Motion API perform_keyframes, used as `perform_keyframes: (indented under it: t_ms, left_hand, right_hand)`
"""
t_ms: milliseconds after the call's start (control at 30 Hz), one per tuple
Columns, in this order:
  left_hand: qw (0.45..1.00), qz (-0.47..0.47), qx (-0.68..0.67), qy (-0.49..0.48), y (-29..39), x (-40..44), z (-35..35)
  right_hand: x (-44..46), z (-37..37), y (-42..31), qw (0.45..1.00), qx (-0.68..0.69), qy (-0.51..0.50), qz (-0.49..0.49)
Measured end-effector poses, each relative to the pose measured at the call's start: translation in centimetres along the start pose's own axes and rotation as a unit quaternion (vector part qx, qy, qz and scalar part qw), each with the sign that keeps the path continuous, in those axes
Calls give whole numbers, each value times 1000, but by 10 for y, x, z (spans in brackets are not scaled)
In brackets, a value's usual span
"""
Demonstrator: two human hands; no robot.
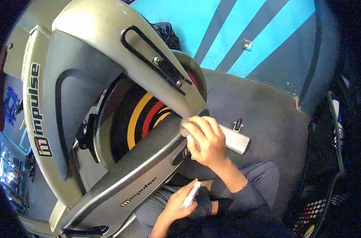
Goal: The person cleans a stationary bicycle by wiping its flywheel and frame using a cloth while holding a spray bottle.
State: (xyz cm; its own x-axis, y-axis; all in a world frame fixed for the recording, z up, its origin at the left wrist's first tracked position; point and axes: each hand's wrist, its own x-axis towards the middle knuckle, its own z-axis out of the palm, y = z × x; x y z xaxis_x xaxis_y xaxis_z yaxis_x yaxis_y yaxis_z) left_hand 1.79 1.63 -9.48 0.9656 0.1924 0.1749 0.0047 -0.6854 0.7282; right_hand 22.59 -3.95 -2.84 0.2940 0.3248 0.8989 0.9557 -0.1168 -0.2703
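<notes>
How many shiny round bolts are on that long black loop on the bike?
2. One bolt is around the middle of the black loop; the other bolt is near its lower-right end. Nothing seems to hide any more there.

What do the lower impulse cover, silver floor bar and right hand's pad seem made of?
Lower cover: likely moulded plastic, satin grey with smooth curves. Floor bar: probably metal, silvery, flat face softly shiny. Pad in the right hand: mottled, matte grey-brown; sponge or cloth, unclear.
</notes>
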Motion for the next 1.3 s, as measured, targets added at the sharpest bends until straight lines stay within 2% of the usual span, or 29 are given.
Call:
perform_keyframes:
  t_ms: [67, 100, 300, 367, 400, 467, 500, 600, 633, 733, 800, 833, 900, 1133, 1167, 1200, 1300]
  left_hand:
    - [999, -28, -39, -20, -2, -3, 1]
    - [1000, 3, -22, -9, -3, -2, 1]
    - [999, 34, -7, -30, -1, 5, 8]
    - [999, 33, -5, -36, -2, 6, 11]
    - [999, 35, -1, -42, -2, 7, 12]
    - [998, 22, 10, -49, 0, 8, 12]
    - [998, 10, 21, -58, 1, 8, 11]
    - [997, -6, 29, -71, -3, 5, 13]
    - [997, -7, 30, -73, -3, 5, 13]
    - [998, 6, 30, -60, -2, 4, 14]
    - [998, 20, 44, -46, -3, 5, 15]
    - [998, 22, 45, -46, -1, 6, 15]
    - [998, 21, 36, -49, 5, 7, 14]
    - [999, 24, 31, -29, 5, -4, 13]
    - [999, 27, 26, -26, 3, -6, 13]
    - [999, 30, 21, -23, 3, -8, 11]
    - [999, 23, -8, -26, 5, -12, 6]
  right_hand:
    - [1, -3, -3, 1000, 0, -2, 2]
    - [1, -7, -7, 1000, 2, -11, 4]
    - [18, -17, -17, 999, 9, -42, 4]
    - [31, -15, -26, 995, -76, -63, -24]
    - [34, -14, -32, 995, -76, -63, -25]
    - [40, -7, -44, 972, -187, -141, -4]
    - [41, -3, -49, 968, -178, -177, 1]
    - [45, 14, -58, 942, -299, -146, -36]
    - [48, 16, -62, 943, -298, -147, -33]
    - [63, 23, -72, 928, -286, -238, 1]
    - [80, 22, -76, 922, -198, -334, 9]
    - [87, 25, -77, 922, -199, -332, 9]
    - [98, 33, -76, 896, -204, -393, 40]
    - [90, 47, -72, 904, -247, -342, 67]
    - [87, 48, -66, 899, -221, -374, 56]
    - [76, 44, -63, 931, -208, -294, 54]
    - [61, 31, -55, 958, -184, -219, 27]
